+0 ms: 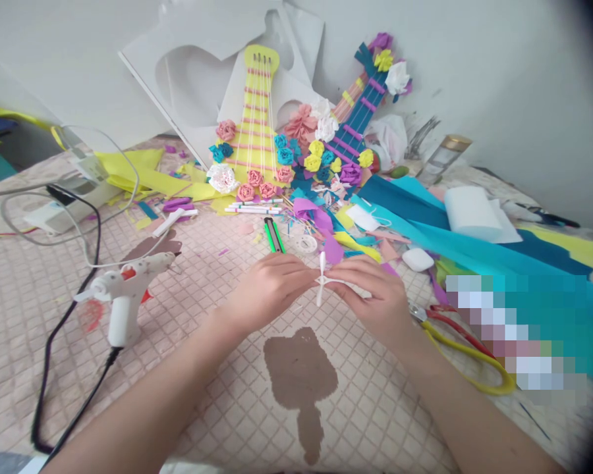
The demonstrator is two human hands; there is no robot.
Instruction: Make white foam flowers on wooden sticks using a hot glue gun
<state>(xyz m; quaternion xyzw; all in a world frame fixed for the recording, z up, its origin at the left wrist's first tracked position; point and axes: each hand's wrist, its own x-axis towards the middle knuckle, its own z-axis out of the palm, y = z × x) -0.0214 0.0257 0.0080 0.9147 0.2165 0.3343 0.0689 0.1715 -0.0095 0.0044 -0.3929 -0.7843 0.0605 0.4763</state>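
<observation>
Two hands meet over the middle of the counter: the left hand and the right hand pinch one small white piece between their fingertips. One white glue gun stands toward the left edge, one green utility knife lies just beyond the hands, and one yellow-handled tool and one red-handled tool lie toward the right edge. Two guitar-shaped crafts, one yellow and one blue, lean at the back edge, trimmed with paper flowers.

A cream covering with a diamond pattern spreads over the counter, a brown patch near its front edge; coloured scraps crowd the back, below a pale wall. The white piece is slender, with an upright arm, thicker at the top, crossing a sideways part.
</observation>
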